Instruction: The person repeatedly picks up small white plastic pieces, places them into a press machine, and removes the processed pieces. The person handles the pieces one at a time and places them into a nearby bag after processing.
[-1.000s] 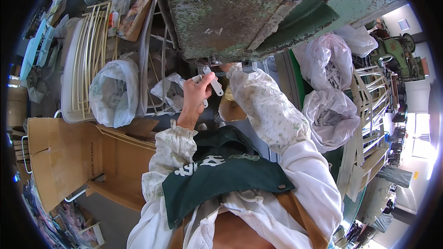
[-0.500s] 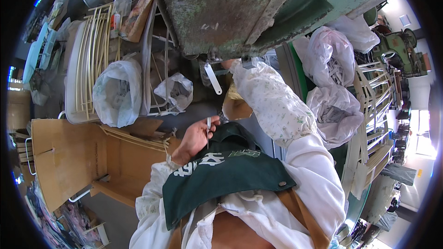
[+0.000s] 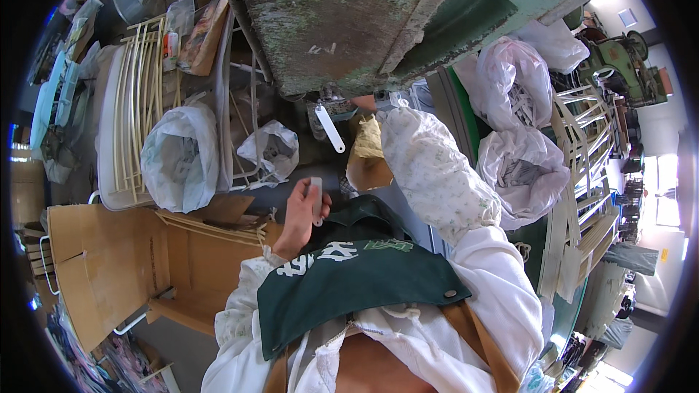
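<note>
My left hand (image 3: pixel 295 220) is closed around a small flat pale strip (image 3: pixel 317 202) with a hole near its lower end, in front of the dark green apron (image 3: pixel 357 284). A longer white strip (image 3: pixel 330 129), also with a hole at its near end, slants out from under the green machine (image 3: pixel 342 29). My right arm, in a flowered white sleeve (image 3: pixel 440 171), reaches forward to the machine's lower edge. The right hand's fingers are hidden there, past the cuff. Beside that sleeve stands an open cardboard box (image 3: pixel 369 173) with yellowish paper at its far side.
White plastic bags of pale pieces stand left (image 3: pixel 180 160), near centre (image 3: pixel 271 151) and right (image 3: pixel 520 175). A large open carton (image 3: pixel 109 269) sits at the lower left. Long pale strips lie on a rack (image 3: pixel 138 102) at left and in a stack (image 3: pixel 582 225) at right.
The strip in my left hand has turned from edge-on to its flat face, and the hand has shifted slightly left. My right cuff has drawn slightly right; the skin seen beyond it no longer shows clearly.
</note>
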A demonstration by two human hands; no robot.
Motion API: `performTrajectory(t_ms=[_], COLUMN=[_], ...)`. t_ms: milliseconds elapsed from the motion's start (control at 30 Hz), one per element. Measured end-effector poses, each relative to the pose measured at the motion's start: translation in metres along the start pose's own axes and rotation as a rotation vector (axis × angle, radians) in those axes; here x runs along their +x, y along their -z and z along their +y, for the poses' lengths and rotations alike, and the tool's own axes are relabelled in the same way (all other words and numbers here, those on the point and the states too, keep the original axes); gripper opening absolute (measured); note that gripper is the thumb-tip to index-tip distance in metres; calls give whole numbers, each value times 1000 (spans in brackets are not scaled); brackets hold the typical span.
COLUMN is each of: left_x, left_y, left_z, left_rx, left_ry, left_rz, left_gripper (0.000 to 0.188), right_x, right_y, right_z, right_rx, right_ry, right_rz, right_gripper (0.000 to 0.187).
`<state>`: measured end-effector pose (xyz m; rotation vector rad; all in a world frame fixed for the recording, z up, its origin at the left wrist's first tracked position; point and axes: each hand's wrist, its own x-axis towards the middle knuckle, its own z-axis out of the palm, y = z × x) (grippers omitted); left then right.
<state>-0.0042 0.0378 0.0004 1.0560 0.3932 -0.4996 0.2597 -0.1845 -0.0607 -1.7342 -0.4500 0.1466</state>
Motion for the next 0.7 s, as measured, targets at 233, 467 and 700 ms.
performTrajectory(t_ms=[233, 467, 700], left_x=[24, 30, 41], left_y=[-20, -1, -10], left_z=[49, 53, 58], left_rx=[-243, -207, -112], left_ry=[-72, -144, -126], left_rz=[-33, -66, -70], left_gripper=[28, 27, 28], right_x=[-10, -40, -11], right_y=[6, -21, -1], right_z=[2, -111, -14], right_rx=[19, -51, -724], right_ry=[10, 3, -62], right_rz=[-1, -26, 3], right_gripper=[27, 35, 49])
